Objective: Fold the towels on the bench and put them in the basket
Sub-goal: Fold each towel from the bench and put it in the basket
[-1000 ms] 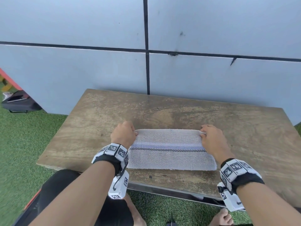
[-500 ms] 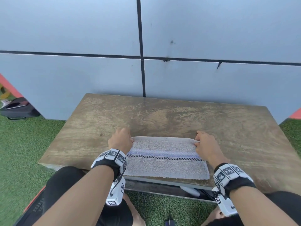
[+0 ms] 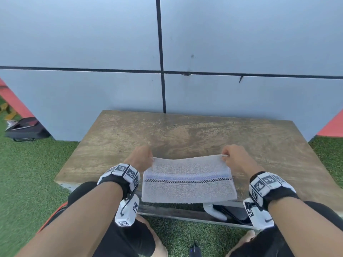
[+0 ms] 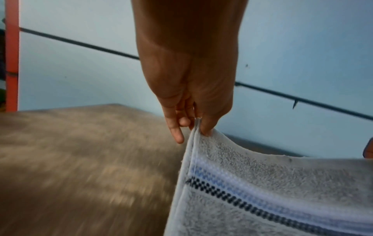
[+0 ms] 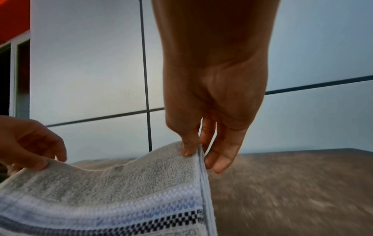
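Observation:
A folded grey towel (image 3: pixel 188 179) with a blue band and a black checked stripe hangs lifted over the near edge of the wooden bench (image 3: pixel 185 134). My left hand (image 3: pixel 143 158) pinches its upper left corner, thumb against fingers, as the left wrist view shows at the left hand (image 4: pixel 198 127) on the towel (image 4: pixel 272 183). My right hand (image 3: pixel 233 157) pinches the upper right corner; in the right wrist view the right hand (image 5: pixel 198 148) holds the towel (image 5: pixel 125 183) by its layered edge. The top edge sags slightly between the hands. No basket is in view.
A pale panelled wall (image 3: pixel 111 43) stands right behind the bench. Green artificial grass (image 3: pixel 27 173) surrounds it. A dark bag (image 3: pixel 26 127) lies on the grass at far left. My knees (image 3: pixel 111 229) and a white and black shoe (image 3: pixel 215 210) are below the bench's front edge.
Both hands have lifted the towel off the bench top and drawn it toward me; its lower edge now overhangs the front edge. The head view has tilted and pulled back.

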`<action>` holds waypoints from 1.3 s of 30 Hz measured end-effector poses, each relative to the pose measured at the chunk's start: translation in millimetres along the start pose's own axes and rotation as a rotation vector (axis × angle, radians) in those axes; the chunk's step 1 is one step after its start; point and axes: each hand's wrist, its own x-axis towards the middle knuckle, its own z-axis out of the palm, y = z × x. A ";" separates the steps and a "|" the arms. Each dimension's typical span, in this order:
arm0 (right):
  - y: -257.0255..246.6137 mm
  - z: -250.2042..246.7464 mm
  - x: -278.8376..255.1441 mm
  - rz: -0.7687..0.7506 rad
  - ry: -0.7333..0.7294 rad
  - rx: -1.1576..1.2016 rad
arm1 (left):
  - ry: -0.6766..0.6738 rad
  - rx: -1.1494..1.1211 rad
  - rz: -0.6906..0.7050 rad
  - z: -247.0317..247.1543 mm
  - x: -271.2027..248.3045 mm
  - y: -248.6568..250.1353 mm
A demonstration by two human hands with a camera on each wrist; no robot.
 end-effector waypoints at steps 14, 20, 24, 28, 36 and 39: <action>10.2 -65.1 7.8 -0.192 0.528 0.408 | 0.446 -0.225 0.285 -66.5 15.1 4.9; 50.0 1.9 -8.3 -0.036 0.055 0.189 | -0.075 -0.194 0.029 3.1 1.1 -23.1; 43.7 17.7 -6.6 0.119 0.133 0.184 | 0.001 -0.129 -0.113 25.6 4.2 -18.8; 36.5 29.6 -1.0 0.212 0.088 0.202 | 0.023 -0.148 -0.159 33.7 10.3 -7.9; 30.9 23.1 0.1 0.238 0.215 0.246 | 0.148 -0.287 -0.229 26.2 13.9 -2.4; 32.7 18.3 2.5 0.210 0.163 0.253 | 0.151 -0.316 -0.256 21.9 16.4 -4.5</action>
